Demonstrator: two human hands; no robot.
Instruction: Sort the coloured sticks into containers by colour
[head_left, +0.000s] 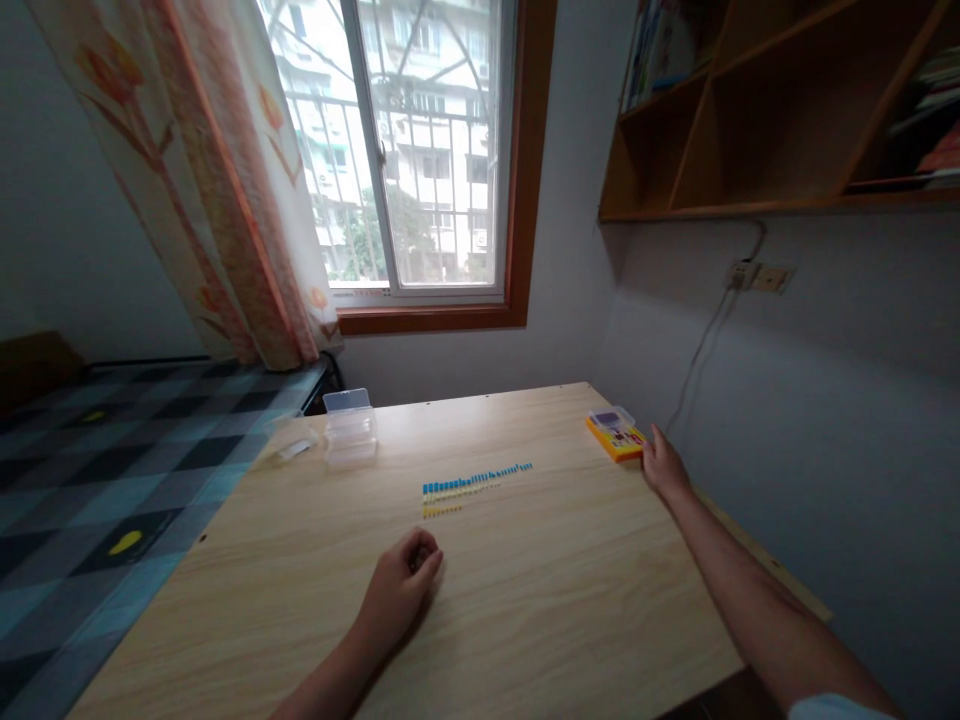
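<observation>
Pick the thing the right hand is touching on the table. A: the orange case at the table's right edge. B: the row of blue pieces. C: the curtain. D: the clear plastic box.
A: the right hand rests its fingertips against the orange case near the right edge of the table.

Open tabletop (525, 600) around bead rows (472, 482)

I have a single view, from the head camera, sitting above the near edge of the wooden table (525, 620) and facing forward and slightly down; it takes in the whole tabletop, close below me, with the window (420, 150) far ahead and a shelf (750, 120) far right
</observation>
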